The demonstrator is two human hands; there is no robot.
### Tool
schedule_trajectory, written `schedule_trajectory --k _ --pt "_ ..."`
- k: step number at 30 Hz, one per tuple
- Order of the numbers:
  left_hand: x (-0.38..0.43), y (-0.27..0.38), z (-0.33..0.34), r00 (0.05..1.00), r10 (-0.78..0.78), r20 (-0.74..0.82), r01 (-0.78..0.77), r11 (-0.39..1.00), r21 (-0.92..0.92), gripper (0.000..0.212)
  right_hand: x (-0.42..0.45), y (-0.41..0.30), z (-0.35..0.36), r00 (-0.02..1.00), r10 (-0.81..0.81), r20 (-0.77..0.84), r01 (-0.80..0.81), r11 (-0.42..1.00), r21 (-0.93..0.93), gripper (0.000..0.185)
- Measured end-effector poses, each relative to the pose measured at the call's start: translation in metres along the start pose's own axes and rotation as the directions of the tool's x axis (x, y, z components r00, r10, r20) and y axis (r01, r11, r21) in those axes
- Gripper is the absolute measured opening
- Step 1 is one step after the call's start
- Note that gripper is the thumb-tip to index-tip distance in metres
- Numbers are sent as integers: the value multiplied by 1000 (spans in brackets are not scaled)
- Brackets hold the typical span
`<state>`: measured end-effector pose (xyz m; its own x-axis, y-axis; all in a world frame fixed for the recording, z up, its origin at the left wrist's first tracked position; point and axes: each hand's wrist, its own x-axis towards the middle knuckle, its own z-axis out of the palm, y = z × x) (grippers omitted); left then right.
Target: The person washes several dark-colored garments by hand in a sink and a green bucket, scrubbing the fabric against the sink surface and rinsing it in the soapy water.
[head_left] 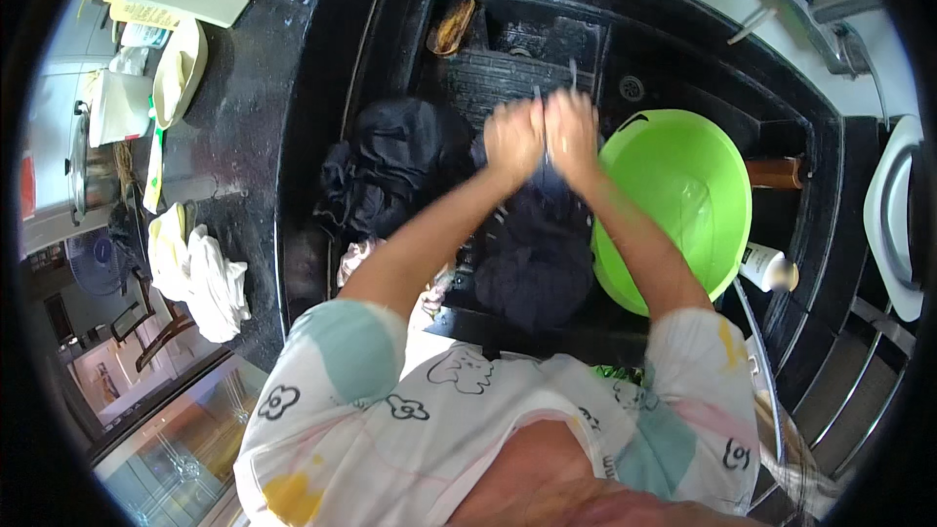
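My left hand and my right hand are side by side as fists, both clenched on a dark wet garment. Its fabric hangs from between them toward my body, and splashes of water show around my blurred fingers. Beyond the fists lies the ridged washboard of a black stone sink. A heap of dark clothing rests to the left of my left hand. Close by my right forearm stands a bright green plastic tub with a wet sheen inside.
A brown-bristled scrub brush sits in the sink's far left corner. Right of the tub lies a white bottle. White cloths and a pale oval basin are on the left counter. A metal tap juts from the wall.
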<state>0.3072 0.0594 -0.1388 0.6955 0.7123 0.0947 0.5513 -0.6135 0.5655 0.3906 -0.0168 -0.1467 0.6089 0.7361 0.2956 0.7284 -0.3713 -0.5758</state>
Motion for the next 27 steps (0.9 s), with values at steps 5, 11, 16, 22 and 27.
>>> schedule_trajectory --k 5,11,16,22,27 --pt "21 4 8 984 -159 -75 168 976 139 44 42 12 13 965 212 153 -181 964 -196 27" --pt "-112 3 -48 967 256 -12 -256 963 -88 28 -92 -57 -59 993 -111 34 102 974 203 21" --pt "9 -2 -2 995 -2 -100 -3 999 -50 39 7 2 6 998 55 -27 -54 998 28 27" --pt "-13 6 -15 989 -147 15 146 989 29 38 0 -7 -7 982 142 126 -160 977 141 23" --pt "-119 -3 -36 950 296 -100 -302 951 -58 21 -99 -49 -56 967 -234 100 215 962 171 23"
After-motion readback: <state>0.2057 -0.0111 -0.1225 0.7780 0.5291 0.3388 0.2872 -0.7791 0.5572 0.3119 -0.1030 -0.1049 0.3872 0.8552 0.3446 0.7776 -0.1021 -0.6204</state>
